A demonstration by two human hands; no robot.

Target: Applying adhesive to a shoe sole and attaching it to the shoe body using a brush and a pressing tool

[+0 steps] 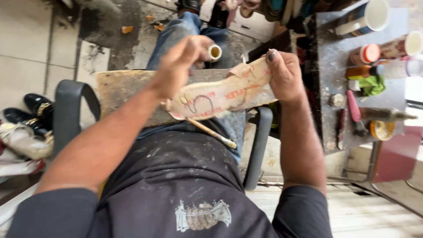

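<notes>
A pale shoe insole (220, 98) with red markings and a drawn loop lies across a worn wooden board (123, 86) on my lap. My right hand (284, 75) grips its right end, thumb on top. My left hand (178, 61) is closed over the insole's left part and holds a small open glue bottle (214, 52), nozzle toward the camera. A thin brush (213, 133) sticks out from under the insole toward my body.
A dirty metal work table (330, 128) stands at the right with cans, tubes, a cup (365, 17), a green rag and a red-handled tool (354, 108). Black and white shoes (26, 128) lie on the floor at the left. Grey chair arms flank my legs.
</notes>
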